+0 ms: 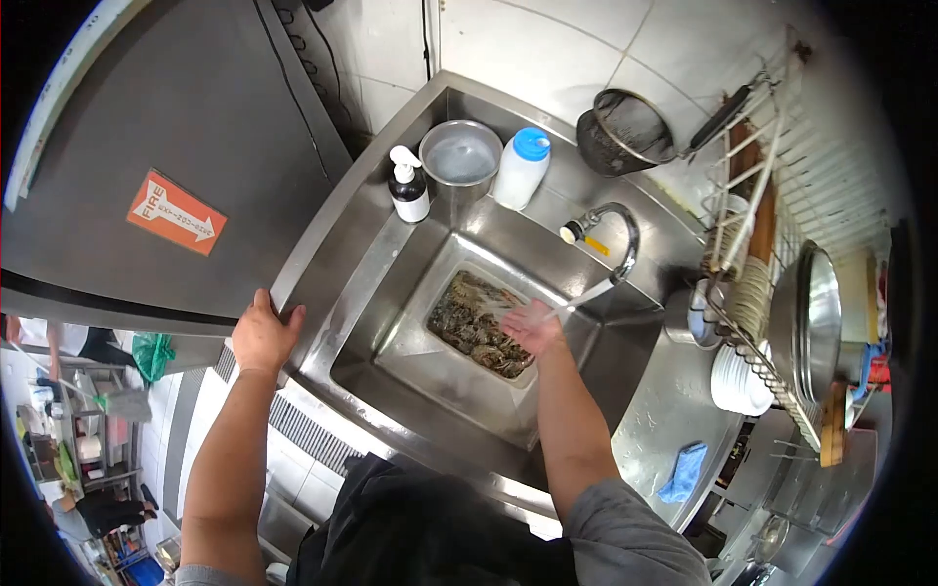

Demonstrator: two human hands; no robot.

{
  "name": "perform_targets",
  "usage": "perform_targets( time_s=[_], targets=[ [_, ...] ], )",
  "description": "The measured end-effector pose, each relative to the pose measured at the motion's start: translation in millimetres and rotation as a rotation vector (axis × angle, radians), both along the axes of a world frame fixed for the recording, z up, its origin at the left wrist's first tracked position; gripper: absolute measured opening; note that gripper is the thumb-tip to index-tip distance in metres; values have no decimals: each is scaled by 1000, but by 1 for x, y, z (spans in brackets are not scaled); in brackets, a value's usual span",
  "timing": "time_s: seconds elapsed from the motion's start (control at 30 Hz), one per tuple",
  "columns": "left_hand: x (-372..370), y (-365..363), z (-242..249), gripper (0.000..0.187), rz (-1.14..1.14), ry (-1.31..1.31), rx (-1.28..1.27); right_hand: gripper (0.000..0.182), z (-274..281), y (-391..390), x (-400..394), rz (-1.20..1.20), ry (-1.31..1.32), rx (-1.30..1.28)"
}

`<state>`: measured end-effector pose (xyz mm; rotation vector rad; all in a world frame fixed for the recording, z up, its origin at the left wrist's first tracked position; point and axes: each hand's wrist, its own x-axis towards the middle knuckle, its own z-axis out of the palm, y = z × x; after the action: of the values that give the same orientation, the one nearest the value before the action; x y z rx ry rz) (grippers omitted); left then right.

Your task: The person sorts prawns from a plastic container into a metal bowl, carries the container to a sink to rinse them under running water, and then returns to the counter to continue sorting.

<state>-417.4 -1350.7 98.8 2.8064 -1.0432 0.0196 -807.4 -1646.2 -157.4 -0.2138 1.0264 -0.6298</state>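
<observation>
One steel sink (376, 230), one shallow pale tub (427, 327) set inside its basin. Clock centre: the tub; 12 at the top of the view.

Contents of tub: mottled dark seafood (474, 332), wet-looking, pieces too small to name for certain.

Hands, two, bare. Left hand (266, 332): 9 o'clock, on the sink's near-left rim, thumb and forefinger apart; whether the other fingers close on the rim cannot be told. Right hand (532, 325): 3 o'clock, over the tub's edge, fingers spread wide, no item visible in the grip. Touch with the seafood: cannot tell.

Along the sink's back: pump bottle (410, 203), dark with white label and pump, 11 o'clock; steel pot (454, 200) with cloudy contents, 12; white bottle (518, 181), blue cap, between 12 and 1; dark strainer (596, 146), long-handled, 1; curved tap (635, 239), 2.

Right side: stacked white plates (740, 381), between 3 and 4; blue cloth (684, 472), crumpled, 4.

Left side: orange fire sign (177, 212), with arrow, 10 o'clock.
</observation>
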Motion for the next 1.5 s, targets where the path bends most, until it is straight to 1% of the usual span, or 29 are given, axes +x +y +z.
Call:
perform_targets(
  time_s=[0.07, 0.1, 0.17, 0.23, 0.27, 0.3, 0.33, 0.37, 0.43, 0.5, 0.53, 0.6, 0.67, 0.7, 0.8, 0.83, 0.93, 0.97, 1.07, 1.27, 1.37, 1.5],
  targets=[
    [-2, 1, 1, 52, 10, 18, 4, 61, -15, -14, -22, 215, -90, 68],
    [-3, 2, 2, 52, 6, 21, 4, 58, -11, -7, -32, 219, 26, 18],
    [1, 3, 3, 52, 2, 37, -1, 47, -1, 22, -50, 335, 416, -134],
    [2, 6, 7, 52, -30, 68, -16, 35, -68, 42, -96, 470, 511, -265],
    [5, 6, 8, 52, -35, 95, -7, 30, -32, 81, -93, 350, 668, -262],
    [4, 5, 19, 54, -27, 137, 36, 29, -44, 103, -112, 495, 730, -328],
    [8, 4, 23, 55, -50, 155, 52, 29, -52, 131, -130, 543, 767, -332],
    [13, 4, 24, 56, -74, 174, 72, 34, -108, 147, -165, 835, 920, -633],
    [16, 2, 29, 57, -101, 214, 98, 40, -46, 232, -171, 668, 1067, -669],
    [13, 3, 31, 57, -99, 218, 67, 43, -29, 288, -194, 796, 1322, -905],
    [14, 5, 31, 57, -98, 220, 56, 44, 21, 313, -186, 788, 1295, -739],
    [16, 7, 28, 57, -113, 233, 38, 42, 57, 356, -182, 629, 1351, -774],
    [17, 7, 27, 58, -134, 238, 11, 37, 90, 375, -169, 587, 1415, -949],
    [18, 9, 26, 58, -146, 238, -4, 35, 98, 381, -164, 561, 1450, -1035],
    [21, 12, 19, 60, -187, 230, -54, 28, 79, 392, -153, 417, 1727, -1109],
    [22, 12, 17, 60, -200, 221, -69, 26, 79, 392, -149, 346, 1709, -1100],
    [24, 12, 18, 61, -219, 228, -65, 25, 80, 394, -150, 355, 1696, -1085],
    [25, 11, 14, 60, -222, 234, -78, 24, 76, 393, -150, 352, 1733, -1097],
    [30, 13, 7, 59, -226, 247, -106, 23, 73, 395, -151, 348, 1725, -1074],
    [33, 13, 2, 59, -248, 251, -130, 23, 73, 396, -150, 290, 1760, -1121],
    [32, 13, 5, 59, -239, 258, -122, 29, 79, 396, -150, 352, 1736, -1047],
    [30, 14, 10, 58, -239, 275, -121, 28, 77, 396, -150, 328, 1731, -1074]
  ],
)
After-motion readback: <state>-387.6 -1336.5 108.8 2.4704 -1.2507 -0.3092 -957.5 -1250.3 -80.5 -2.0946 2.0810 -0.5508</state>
